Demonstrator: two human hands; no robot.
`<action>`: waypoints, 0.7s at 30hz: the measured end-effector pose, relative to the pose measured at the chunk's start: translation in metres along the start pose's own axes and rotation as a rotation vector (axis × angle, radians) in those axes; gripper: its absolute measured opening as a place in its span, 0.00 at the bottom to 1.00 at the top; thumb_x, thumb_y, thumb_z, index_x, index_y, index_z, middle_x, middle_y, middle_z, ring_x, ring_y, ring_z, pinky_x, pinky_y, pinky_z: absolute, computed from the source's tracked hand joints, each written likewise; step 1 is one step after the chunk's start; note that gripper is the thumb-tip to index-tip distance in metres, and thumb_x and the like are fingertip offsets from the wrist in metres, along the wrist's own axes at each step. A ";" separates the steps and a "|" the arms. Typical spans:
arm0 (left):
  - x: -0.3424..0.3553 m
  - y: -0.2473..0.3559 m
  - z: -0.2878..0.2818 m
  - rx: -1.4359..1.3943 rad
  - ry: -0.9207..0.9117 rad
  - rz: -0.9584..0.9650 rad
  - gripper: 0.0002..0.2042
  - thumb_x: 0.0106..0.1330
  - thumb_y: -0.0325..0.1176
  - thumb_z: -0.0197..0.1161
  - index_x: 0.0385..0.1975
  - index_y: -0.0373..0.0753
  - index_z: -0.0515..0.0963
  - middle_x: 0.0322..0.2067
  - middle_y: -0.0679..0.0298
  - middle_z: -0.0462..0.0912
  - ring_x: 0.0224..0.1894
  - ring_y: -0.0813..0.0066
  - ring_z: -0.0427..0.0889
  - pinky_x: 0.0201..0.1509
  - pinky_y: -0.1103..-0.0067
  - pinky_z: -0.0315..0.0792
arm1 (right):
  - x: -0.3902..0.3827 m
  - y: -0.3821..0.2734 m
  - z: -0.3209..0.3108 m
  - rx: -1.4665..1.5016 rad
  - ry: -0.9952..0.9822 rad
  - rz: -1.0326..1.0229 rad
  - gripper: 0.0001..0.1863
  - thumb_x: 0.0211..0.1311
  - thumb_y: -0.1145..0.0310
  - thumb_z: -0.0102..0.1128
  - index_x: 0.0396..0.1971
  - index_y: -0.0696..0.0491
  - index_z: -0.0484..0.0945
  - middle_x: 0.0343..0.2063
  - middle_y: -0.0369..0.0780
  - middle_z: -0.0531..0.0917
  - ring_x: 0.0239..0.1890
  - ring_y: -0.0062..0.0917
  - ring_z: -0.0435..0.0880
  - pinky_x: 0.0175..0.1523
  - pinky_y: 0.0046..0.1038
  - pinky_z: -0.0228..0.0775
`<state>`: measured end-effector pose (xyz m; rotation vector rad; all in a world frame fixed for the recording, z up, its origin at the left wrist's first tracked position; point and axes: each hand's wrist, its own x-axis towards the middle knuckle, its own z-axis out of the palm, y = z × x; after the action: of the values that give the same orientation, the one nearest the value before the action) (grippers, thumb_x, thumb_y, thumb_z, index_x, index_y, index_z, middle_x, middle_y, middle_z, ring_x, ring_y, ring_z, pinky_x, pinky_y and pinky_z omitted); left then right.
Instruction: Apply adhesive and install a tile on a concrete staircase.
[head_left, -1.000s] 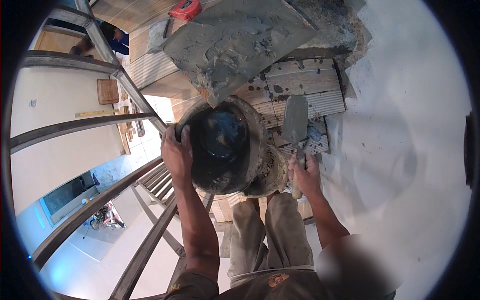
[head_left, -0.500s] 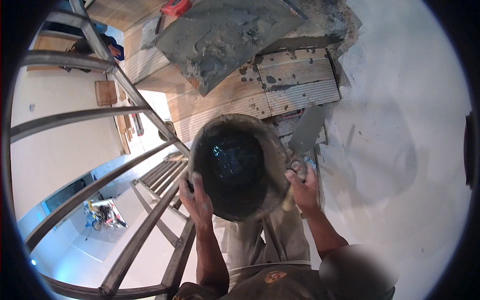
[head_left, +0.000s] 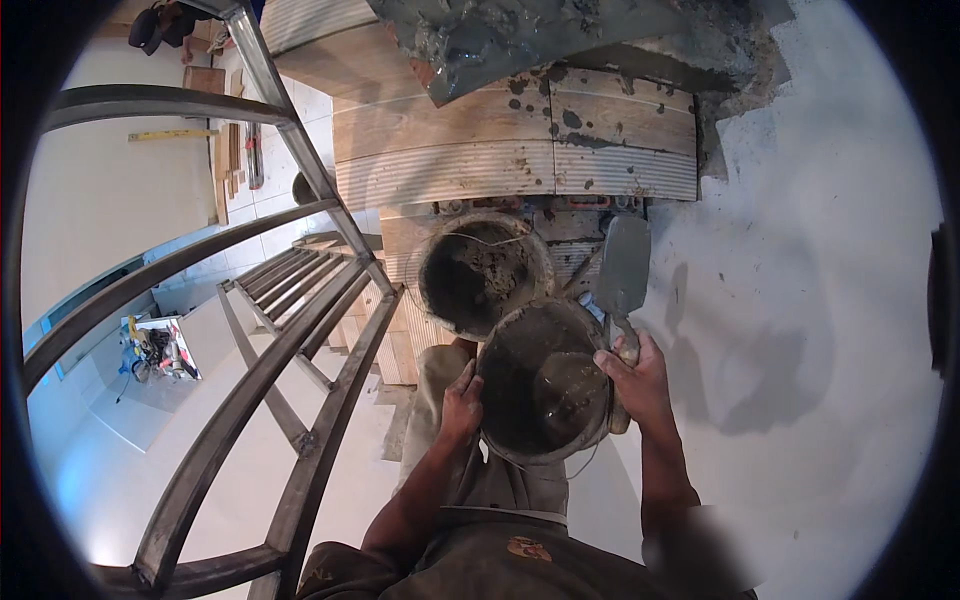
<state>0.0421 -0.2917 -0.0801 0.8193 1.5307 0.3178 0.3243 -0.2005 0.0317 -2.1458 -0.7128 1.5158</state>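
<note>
Head view: left hand (head_left: 461,408) clasps nearer bucket (head_left: 520,400) at left; right hand (head_left: 645,385), closed round masonry trowel (head_left: 626,265), braces opposite side — likely for balance.

The trowel (head_left: 626,262) is grey, the near bucket (head_left: 508,395) dark grey. Tan wood-grain tiles (head_left: 440,125) carry striped edges (head_left: 625,174) and dark spots (head_left: 571,119).

Free above tiled step (head_left: 450,145); barred past its left edge by railing (head_left: 262,60), off its front edge by far bucket (head_left: 543,270), near bucket (head_left: 508,350).
</note>
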 end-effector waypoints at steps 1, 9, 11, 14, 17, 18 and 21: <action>0.003 -0.001 0.002 -0.024 0.018 -0.046 0.24 0.75 0.32 0.49 0.64 0.22 0.66 0.62 0.38 0.74 0.67 0.52 0.73 0.70 0.72 0.64 | 0.003 0.003 0.001 0.033 -0.011 0.028 0.17 0.58 0.73 0.72 0.43 0.55 0.72 0.35 0.29 0.74 0.36 0.12 0.72 0.44 0.19 0.69; 0.033 -0.044 0.002 -0.068 -0.007 0.050 0.24 0.74 0.31 0.49 0.64 0.20 0.65 0.63 0.38 0.72 0.69 0.52 0.70 0.72 0.72 0.62 | 0.020 0.039 0.007 0.075 0.018 0.020 0.16 0.57 0.71 0.72 0.40 0.56 0.72 0.34 0.32 0.75 0.36 0.16 0.74 0.45 0.22 0.70; 0.034 -0.041 0.004 -0.101 -0.033 0.002 0.24 0.74 0.31 0.49 0.64 0.20 0.65 0.63 0.38 0.72 0.69 0.52 0.70 0.72 0.72 0.61 | 0.020 0.040 0.006 0.084 0.034 0.035 0.17 0.56 0.69 0.73 0.38 0.57 0.73 0.33 0.34 0.77 0.36 0.19 0.75 0.44 0.26 0.71; 0.032 -0.041 0.003 0.029 -0.010 0.125 0.22 0.77 0.33 0.49 0.67 0.29 0.67 0.66 0.51 0.73 0.70 0.64 0.68 0.72 0.73 0.59 | 0.020 0.042 0.006 0.041 0.046 -0.014 0.17 0.57 0.69 0.72 0.39 0.57 0.73 0.33 0.34 0.77 0.37 0.18 0.75 0.44 0.24 0.71; 0.035 -0.034 0.004 -0.083 -0.028 0.043 0.22 0.77 0.34 0.49 0.67 0.29 0.67 0.67 0.51 0.70 0.71 0.62 0.67 0.73 0.72 0.58 | 0.016 0.035 0.005 0.126 0.039 0.008 0.17 0.57 0.69 0.72 0.40 0.57 0.72 0.34 0.33 0.77 0.37 0.16 0.74 0.44 0.23 0.71; 0.035 -0.031 0.004 -0.072 -0.018 0.047 0.23 0.75 0.33 0.50 0.65 0.26 0.67 0.64 0.45 0.73 0.69 0.59 0.70 0.71 0.73 0.61 | 0.016 0.033 0.007 0.122 0.041 0.000 0.16 0.58 0.71 0.72 0.39 0.55 0.72 0.33 0.32 0.76 0.36 0.15 0.74 0.43 0.22 0.71; 0.037 -0.033 -0.001 -0.047 -0.028 0.017 0.23 0.75 0.33 0.50 0.65 0.28 0.68 0.63 0.46 0.75 0.67 0.61 0.72 0.70 0.74 0.62 | 0.016 0.033 0.010 0.103 0.036 -0.006 0.16 0.59 0.72 0.72 0.39 0.54 0.71 0.33 0.30 0.76 0.35 0.13 0.74 0.43 0.20 0.71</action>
<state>0.0334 -0.2902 -0.1294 0.7971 1.4859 0.3522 0.3245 -0.2161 -0.0033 -2.0875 -0.6153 1.4746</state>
